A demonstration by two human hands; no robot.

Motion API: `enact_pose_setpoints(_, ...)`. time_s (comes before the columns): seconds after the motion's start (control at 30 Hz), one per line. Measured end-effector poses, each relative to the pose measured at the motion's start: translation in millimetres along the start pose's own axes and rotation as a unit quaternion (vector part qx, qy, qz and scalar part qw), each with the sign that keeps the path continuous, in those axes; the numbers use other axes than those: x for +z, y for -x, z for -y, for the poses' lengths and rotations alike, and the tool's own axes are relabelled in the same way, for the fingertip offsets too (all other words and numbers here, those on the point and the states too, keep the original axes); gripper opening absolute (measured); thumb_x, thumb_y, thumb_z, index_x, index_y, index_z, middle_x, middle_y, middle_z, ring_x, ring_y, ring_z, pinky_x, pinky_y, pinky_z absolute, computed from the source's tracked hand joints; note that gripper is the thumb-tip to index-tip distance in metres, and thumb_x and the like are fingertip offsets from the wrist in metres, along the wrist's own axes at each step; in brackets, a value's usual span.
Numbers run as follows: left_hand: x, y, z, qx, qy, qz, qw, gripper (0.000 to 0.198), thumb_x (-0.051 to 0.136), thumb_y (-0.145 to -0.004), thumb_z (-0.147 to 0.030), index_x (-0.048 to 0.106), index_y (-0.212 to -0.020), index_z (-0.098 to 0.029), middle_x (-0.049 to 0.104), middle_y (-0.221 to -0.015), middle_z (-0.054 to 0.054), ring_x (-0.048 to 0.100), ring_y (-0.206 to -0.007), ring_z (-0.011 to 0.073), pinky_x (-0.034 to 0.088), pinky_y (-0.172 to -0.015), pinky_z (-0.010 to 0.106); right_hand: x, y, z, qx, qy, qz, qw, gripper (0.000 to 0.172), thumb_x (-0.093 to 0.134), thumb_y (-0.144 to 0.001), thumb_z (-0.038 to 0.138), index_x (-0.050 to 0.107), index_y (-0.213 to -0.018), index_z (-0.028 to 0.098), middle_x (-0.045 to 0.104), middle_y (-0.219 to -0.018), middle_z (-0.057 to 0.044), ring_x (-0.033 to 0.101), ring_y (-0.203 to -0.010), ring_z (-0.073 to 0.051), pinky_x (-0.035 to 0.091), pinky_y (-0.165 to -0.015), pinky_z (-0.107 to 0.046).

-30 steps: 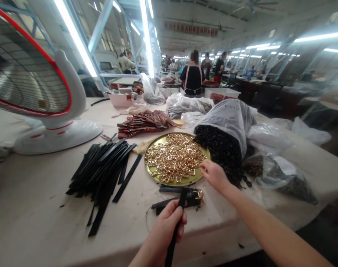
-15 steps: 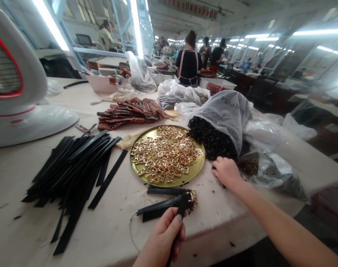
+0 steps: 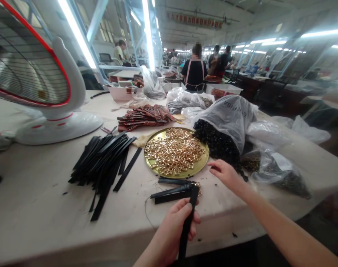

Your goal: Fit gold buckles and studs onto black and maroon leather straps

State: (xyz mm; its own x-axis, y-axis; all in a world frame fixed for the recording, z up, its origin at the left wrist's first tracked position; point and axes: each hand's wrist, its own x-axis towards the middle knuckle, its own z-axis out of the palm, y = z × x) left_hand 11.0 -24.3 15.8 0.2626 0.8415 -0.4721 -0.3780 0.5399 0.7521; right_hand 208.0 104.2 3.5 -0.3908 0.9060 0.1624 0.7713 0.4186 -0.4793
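My left hand (image 3: 176, 226) is closed around a black strap (image 3: 188, 222) that stands upright near the table's front edge. My right hand (image 3: 225, 173) hovers just right of a round gold tray (image 3: 149, 161) heaped with gold buckles (image 3: 174, 150), its fingers pinched on something small I cannot make out. A few finished black straps with gold buckles (image 3: 174, 190) lie between my hands. A pile of loose black straps (image 3: 105, 163) lies to the left.
A white fan with a red rim (image 3: 41, 89) stands at the left. A plastic bag spilling small black parts (image 3: 227, 126) lies right of the tray, with more bags (image 3: 277, 170) beyond. Reddish-brown straps (image 3: 143, 118) lie behind the tray. People work at far tables.
My right hand drew back from the black parts by the bag, toward the tray's right edge. My left hand kept hold of the strap. The camera swung up and left.
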Motion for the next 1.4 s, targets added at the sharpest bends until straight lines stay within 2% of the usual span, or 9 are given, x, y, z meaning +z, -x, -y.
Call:
enact_pose_setpoints(0.1, 2.4, 6, 2, -0.008, 0.016, 0.011, 1.0, 0.022, 0.044, -0.083, -0.03, 0.051, -0.096, -0.014, 0.058, -0.062, 0.0, 0.042, -0.036, 0.0037, 0.028, -0.035, 0.014, 2, 23, 22, 0.023, -0.163, 0.033, 0.986, 0.025, 0.048, -0.085, 0.038, 0.056, -0.092, 0.015, 0.062, -0.075, -0.002, 0.058, -0.065, -0.013, 0.045, -0.061, -0.024)
enact_pose_setpoints(0.2, 4.2, 9, 4, -0.008, 0.017, 0.022, 1.0, 0.022, 0.045, -0.083, -0.029, 0.052, -0.097, -0.014, 0.058, -0.063, 0.0, 0.043, -0.037, 0.0039, 0.028, -0.035, 0.014, 6, 43, 41, 0.105, -0.405, 0.074, 0.905, 0.03, 0.058, -0.078, 0.045, 0.055, -0.08, 0.015, 0.056, -0.06, 0.002, 0.052, -0.055, -0.011, 0.043, -0.056, -0.024)
enact_pose_setpoints(0.27, 4.1, 11, 5, -0.004, 0.011, 0.031, 0.999, 0.023, 0.045, -0.083, -0.031, 0.053, -0.097, -0.014, 0.059, -0.064, 0.0, 0.044, -0.038, 0.004, 0.029, -0.036, 0.014, 8, 51, 50, 0.139, -0.478, 0.096, 0.862, 0.031, 0.065, -0.071, 0.045, 0.056, -0.077, 0.016, 0.057, -0.06, 0.002, 0.052, -0.055, -0.011, 0.043, -0.056, -0.025)
enact_pose_setpoints(0.37, 2.5, 12, 6, 0.001, 0.01, 0.034, 0.999, 0.022, 0.046, -0.082, -0.029, 0.054, -0.096, -0.014, 0.061, -0.068, 0.002, 0.048, -0.042, 0.0047, 0.033, -0.04, 0.015, 10, 57, 57, 0.147, -0.493, 0.105, 0.851, 0.033, 0.067, -0.069, 0.045, 0.06, -0.084, 0.017, 0.061, -0.068, 0.0, 0.053, -0.058, -0.012, 0.044, -0.057, -0.026)
enact_pose_setpoints(0.6, 3.3, 10, 6, -0.07, 0.106, 0.057, 0.99, 0.03, 0.047, -0.075, -0.012, 0.058, -0.102, -0.011, 0.062, -0.077, 0.008, 0.058, -0.059, 0.0106, 0.044, -0.05, 0.018, 16, 62, 58, 0.156, -0.435, 0.1, 0.881, 0.044, 0.049, -0.081, 0.053, 0.061, -0.101, 0.016, 0.059, -0.071, -0.002, 0.054, -0.063, -0.014, 0.045, -0.06, -0.027)
enact_pose_setpoints(0.93, 3.8, -1, 12, -0.132, 0.112, 0.068, 0.982, 0.031, 0.053, -0.075, -0.018, 0.058, -0.105, -0.013, 0.063, -0.091, 0.011, 0.062, -0.075, 0.0132, 0.05, -0.057, 0.018, 19, 59, 42, 0.215, -0.495, 0.144, 0.829, 0.038, 0.061, -0.075, 0.044, 0.057, -0.104, 0.019, 0.057, -0.078, 0.0, 0.049, -0.061, -0.01, 0.043, -0.06, -0.024)
enact_pose_setpoints(1.07, 2.5, -10, 19, -0.08, -0.006, 0.05, 0.996, 0.029, 0.045, -0.079, -0.021, 0.056, -0.106, -0.016, 0.062, -0.087, 0.007, 0.058, -0.058, 0.008, 0.041, -0.042, 0.013, 25, 55, 31, 0.244, -0.504, 0.115, 0.821, 0.03, 0.07, -0.067, 0.04, 0.059, -0.084, 0.017, 0.057, -0.071, 0.002, 0.046, -0.056, -0.008, 0.04, -0.054, -0.022)
enact_pose_setpoints(1.2, -2.1, -20, 27, 0.007, -0.15, 0.004, 0.989, 0.027, 0.038, -0.081, -0.023, 0.055, -0.102, -0.018, 0.061, -0.083, 0.004, 0.052, -0.046, 0.0057, 0.032, -0.034, 0.013, 30, 55, 30, 0.245, -0.513, 0.099, 0.817, 0.028, 0.07, -0.068, 0.038, 0.061, -0.084, 0.016, 0.059, -0.073, 0.001, 0.048, -0.056, -0.008, 0.04, -0.056, -0.022)
enact_pose_setpoints(1.4, -7.8, -22, 26, 0.043, -0.165, -0.027, 0.985, 0.024, 0.04, -0.082, -0.03, 0.054, -0.097, -0.016, 0.061, -0.073, 0.001, 0.048, -0.039, 0.0057, 0.029, -0.033, 0.015, 31, 57, 40, 0.279, -0.591, 0.1, 0.75, 0.029, 0.068, -0.072, 0.036, 0.06, -0.092, 0.018, 0.063, -0.087, -0.002, 0.057, -0.064, -0.008, 0.046, -0.065, -0.023)
